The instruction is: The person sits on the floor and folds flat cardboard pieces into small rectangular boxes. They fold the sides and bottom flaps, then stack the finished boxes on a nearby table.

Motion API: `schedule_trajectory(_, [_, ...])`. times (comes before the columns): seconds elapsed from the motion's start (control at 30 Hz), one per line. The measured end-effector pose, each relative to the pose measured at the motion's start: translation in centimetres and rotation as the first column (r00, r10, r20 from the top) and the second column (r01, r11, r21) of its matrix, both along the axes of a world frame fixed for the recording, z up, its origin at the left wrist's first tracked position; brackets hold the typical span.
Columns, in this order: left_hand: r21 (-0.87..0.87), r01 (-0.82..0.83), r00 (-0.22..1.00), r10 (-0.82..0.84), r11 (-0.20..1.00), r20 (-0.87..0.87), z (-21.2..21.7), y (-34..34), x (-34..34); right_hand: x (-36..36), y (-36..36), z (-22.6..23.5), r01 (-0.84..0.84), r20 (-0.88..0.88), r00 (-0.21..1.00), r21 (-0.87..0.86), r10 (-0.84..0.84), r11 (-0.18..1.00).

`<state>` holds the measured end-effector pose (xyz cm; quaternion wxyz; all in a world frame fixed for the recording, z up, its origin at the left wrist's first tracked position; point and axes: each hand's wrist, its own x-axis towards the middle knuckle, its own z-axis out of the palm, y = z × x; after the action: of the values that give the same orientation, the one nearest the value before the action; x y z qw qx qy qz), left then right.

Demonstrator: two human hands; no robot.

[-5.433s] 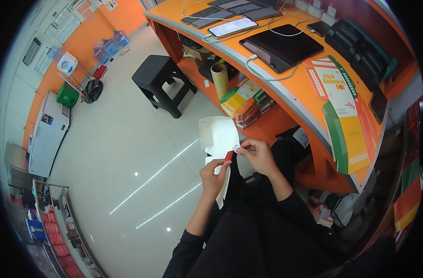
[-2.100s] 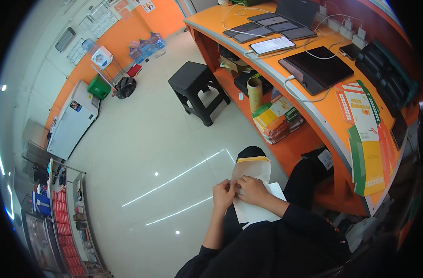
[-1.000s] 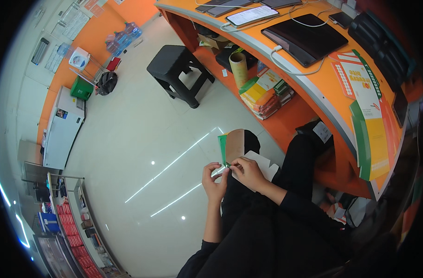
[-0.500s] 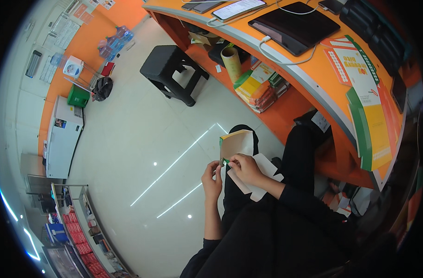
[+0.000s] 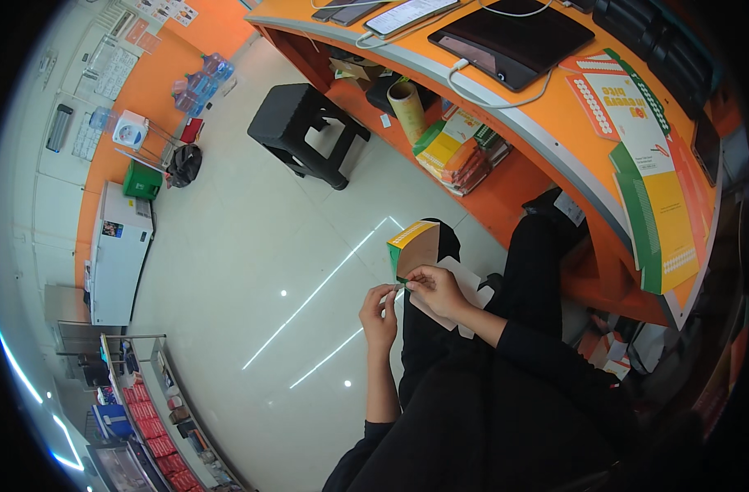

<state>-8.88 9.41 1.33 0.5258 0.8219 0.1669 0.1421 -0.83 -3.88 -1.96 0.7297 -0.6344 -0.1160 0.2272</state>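
A partly folded carton box (image 5: 419, 243), yellow and green outside and plain pale inside, rests over my thighs with one side standing up. Its unfolded pale panel (image 5: 466, 277) lies flat beneath my right hand. My left hand (image 5: 379, 316) is closed in a pinch at the box's near left corner, thumb against fingertips. Right beside it, my right hand (image 5: 435, 292) pinches a small green flap at that same corner. Fingertips of both hands nearly meet there, and they partly hide the flap.
An orange counter (image 5: 547, 135) curves along the right, bearing a tablet (image 5: 514, 41), a phone (image 5: 411, 15), cables and flat unfolded cartons (image 5: 657, 205). Its lower shelf holds a tape roll (image 5: 406, 111) and stacked cartons. A black stool (image 5: 296, 123) stands ahead; a shelf rack (image 5: 149, 410) is at lower left.
The box has tipped, so more of its yellow outer face shows and less of its inside. Both hands stay pinched at the corner, with small finger shifts.
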Motion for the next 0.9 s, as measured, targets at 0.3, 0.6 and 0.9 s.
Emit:
schedule_trajectory(0.3, [-0.043, -0.083, 0.996, 0.082, 0.996, -0.018, 0.6, -0.9, 0.4, 0.5, 0.1, -1.3, -0.095, -0.083, 0.991, 0.164, 0.109, 0.982])
schedule_trajectory(0.6, [-0.023, -0.069, 0.997, 0.069, 0.997, -0.021, 0.6, -0.6, 0.2, 0.7, -0.4, -0.7, -0.148, -0.166, 0.968, 0.237, 0.190, 0.960])
schedule_trajectory(0.9, [-0.011, -0.044, 0.998, 0.043, 0.999, -0.035, 1.8, -0.9, 1.4, 0.7, -0.3, 0.7, -0.061, -0.037, 0.997, 0.232, 0.071, 0.971])
